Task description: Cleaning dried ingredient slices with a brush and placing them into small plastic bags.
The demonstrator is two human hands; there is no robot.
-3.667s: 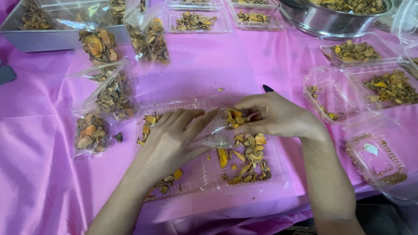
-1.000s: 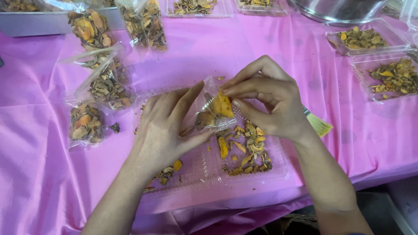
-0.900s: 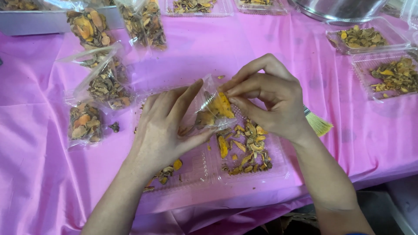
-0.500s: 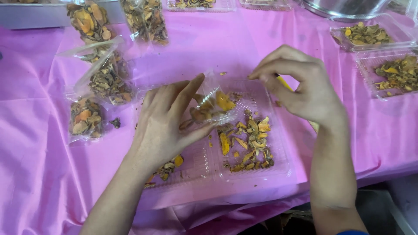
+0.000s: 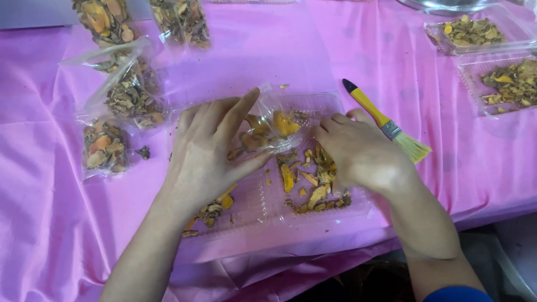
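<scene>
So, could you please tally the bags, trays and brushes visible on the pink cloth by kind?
Clear plastic bags of dried orange-brown slices: 5, one in the left hand
Clear plastic trays: 3
Yellow-handled brush: 1
Total: 9

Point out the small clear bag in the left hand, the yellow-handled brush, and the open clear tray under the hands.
small clear bag (image 5: pixel 268 130): head view, on its filled middle.
yellow-handled brush (image 5: pixel 370 105): head view, on the yellow handle.
open clear tray (image 5: pixel 330 213): head view, on its near rim.
</scene>
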